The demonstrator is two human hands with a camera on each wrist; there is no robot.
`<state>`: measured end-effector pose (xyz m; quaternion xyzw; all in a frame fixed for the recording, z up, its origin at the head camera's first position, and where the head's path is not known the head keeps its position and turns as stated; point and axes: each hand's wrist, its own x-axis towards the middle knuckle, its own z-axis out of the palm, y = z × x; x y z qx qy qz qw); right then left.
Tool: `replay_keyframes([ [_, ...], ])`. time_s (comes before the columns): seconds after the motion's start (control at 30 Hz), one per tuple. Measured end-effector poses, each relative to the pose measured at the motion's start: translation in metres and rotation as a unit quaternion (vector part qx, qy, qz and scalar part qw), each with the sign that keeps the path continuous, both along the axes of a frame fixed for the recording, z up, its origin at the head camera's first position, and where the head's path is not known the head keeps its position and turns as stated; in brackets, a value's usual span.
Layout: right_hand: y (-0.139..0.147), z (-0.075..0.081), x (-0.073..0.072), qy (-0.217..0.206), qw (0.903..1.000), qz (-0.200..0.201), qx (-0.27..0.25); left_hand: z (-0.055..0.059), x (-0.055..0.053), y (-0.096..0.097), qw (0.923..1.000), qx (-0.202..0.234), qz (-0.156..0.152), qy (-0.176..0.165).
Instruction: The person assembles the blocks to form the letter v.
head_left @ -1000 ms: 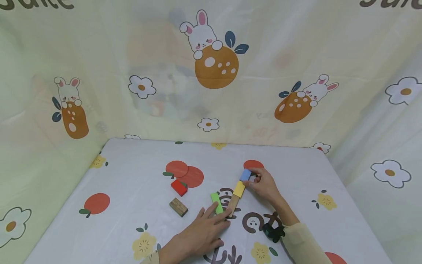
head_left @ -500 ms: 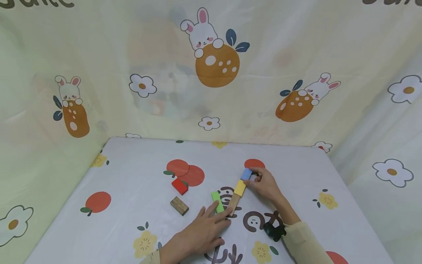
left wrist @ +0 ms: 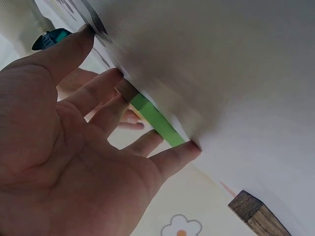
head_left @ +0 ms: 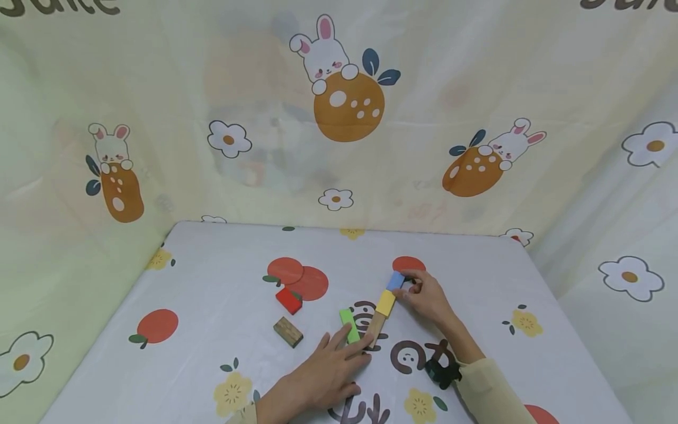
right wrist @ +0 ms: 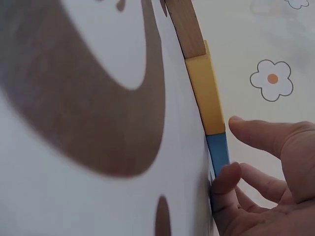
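Observation:
A slanting row on the table joins a plain wood block (head_left: 375,328), a yellow block (head_left: 385,302) and a blue block (head_left: 395,281) end to end. At the far end, my right hand (head_left: 428,297) holds the blue block between thumb and a bent finger. Its thumb lies by the seam with the yellow block (right wrist: 206,96); fingers partly cover the blue block (right wrist: 218,150) in the right wrist view. My left hand (head_left: 325,374) spreads its fingers, touching the green block (head_left: 349,325) and the row's near end. The left wrist view shows the green block (left wrist: 156,120) beyond those fingers.
A red block (head_left: 288,300) and a dark wood-grain block (head_left: 288,332) lie left of the green one. The white table (head_left: 212,265) has printed fruit and flowers. Behind it hangs a patterned curtain (head_left: 254,188). A dark device (head_left: 444,373) sits at the right wrist.

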<state>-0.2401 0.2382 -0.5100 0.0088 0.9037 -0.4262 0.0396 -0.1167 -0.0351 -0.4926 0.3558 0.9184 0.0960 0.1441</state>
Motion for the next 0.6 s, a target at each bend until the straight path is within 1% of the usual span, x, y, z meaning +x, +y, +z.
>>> replay_keyframes([
  [0.2, 0.004, 0.000, 0.007, -0.006, 0.9998, 0.017, 0.005, 0.000, 0.000, 0.000, 1.0000, 0.002, -0.002, -0.003],
  [0.33, 0.006, 0.000, 0.011, -0.006, 0.9996, 0.028, 0.007, 0.000, 0.000, 0.000, 1.0000, -0.001, -0.002, 0.001],
  [0.6, 0.004, 0.001, 0.011, 0.012, 0.9989, 0.035, 0.030, 0.000, 0.000, 0.001, 1.0000, -0.005, -0.002, 0.000],
])
